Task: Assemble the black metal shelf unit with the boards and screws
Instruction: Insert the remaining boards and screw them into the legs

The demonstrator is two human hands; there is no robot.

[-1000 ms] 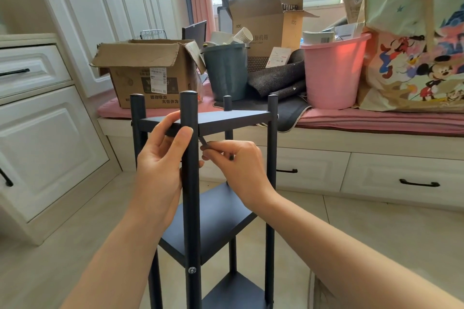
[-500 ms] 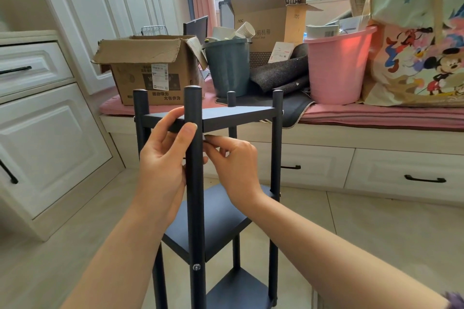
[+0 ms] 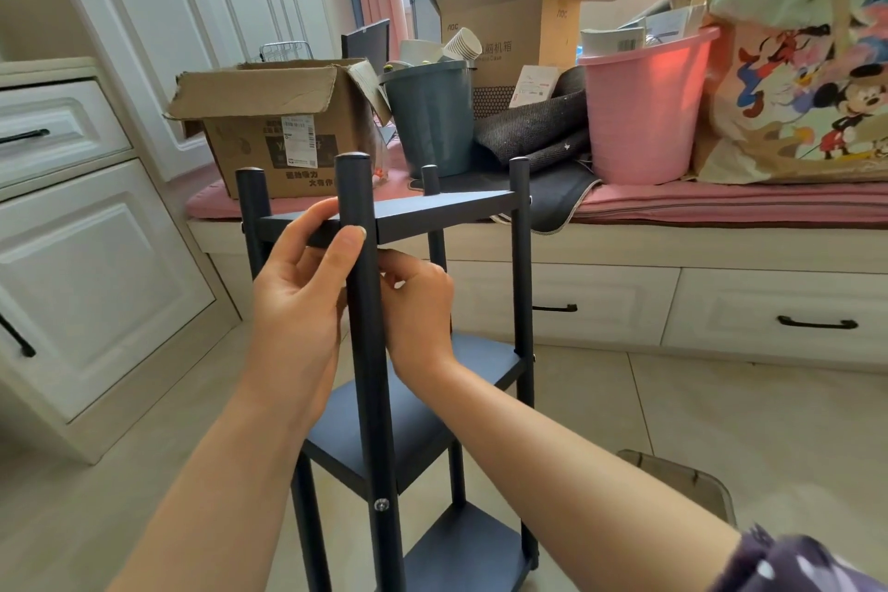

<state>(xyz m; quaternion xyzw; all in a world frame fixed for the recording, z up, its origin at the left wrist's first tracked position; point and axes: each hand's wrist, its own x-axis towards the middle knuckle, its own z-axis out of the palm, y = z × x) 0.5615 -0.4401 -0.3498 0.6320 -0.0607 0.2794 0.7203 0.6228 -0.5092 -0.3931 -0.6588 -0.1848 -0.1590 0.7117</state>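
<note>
The black metal shelf unit (image 3: 521, 284) stands upright on the floor in front of me, with three boards between four posts. My left hand (image 3: 298, 303) grips the top board (image 3: 447, 209) at its near corner, thumb against the near post (image 3: 370, 375). Behind that post my right hand (image 3: 423, 303) has its fingers curled just under the top board's corner; whatever small thing they pinch is hidden. A silver screw head (image 3: 381, 504) shows on the near post at the middle board (image 3: 480, 356).
A window bench with a pink cushion (image 3: 721, 202) runs behind the shelf, carrying a cardboard box (image 3: 269, 130), a grey bin (image 3: 432, 120), a pink bucket (image 3: 644, 115) and a cartoon bag (image 3: 807, 63). White cabinets (image 3: 72, 255) line the left. A stool (image 3: 682, 481) sits at lower right.
My right hand rose from below the top board to its near corner, behind the post; the small metal piece it pinched is no longer visible. My left hand kept its grip.
</note>
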